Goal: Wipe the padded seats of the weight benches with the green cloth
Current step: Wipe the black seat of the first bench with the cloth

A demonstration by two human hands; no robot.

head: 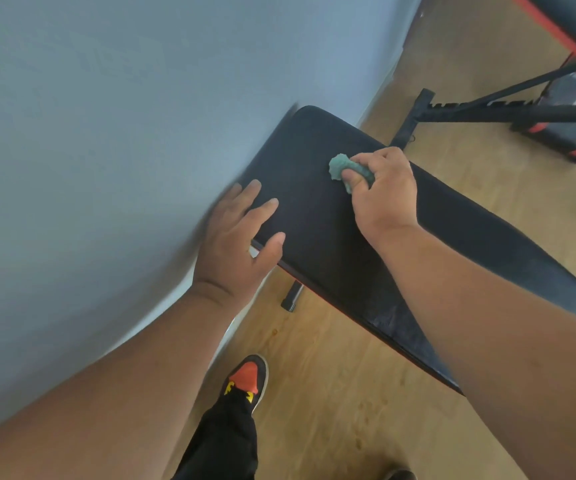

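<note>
Head view: right hand (381, 188) grips the bunched green cloth (343, 169) against the black padded seat (331, 244); left hand (241, 233) rests open on the pad's edge. Cloth looks soft, light, easily wadded; the pad seems firm, slightly grippy.

Home gym room, padded weight benches (366, 237), wood floor (331, 393), plain wall (89, 133)

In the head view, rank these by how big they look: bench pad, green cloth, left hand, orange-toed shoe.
1. bench pad
2. left hand
3. orange-toed shoe, partly hidden by the trouser leg
4. green cloth, mostly bunched inside the right hand
</note>
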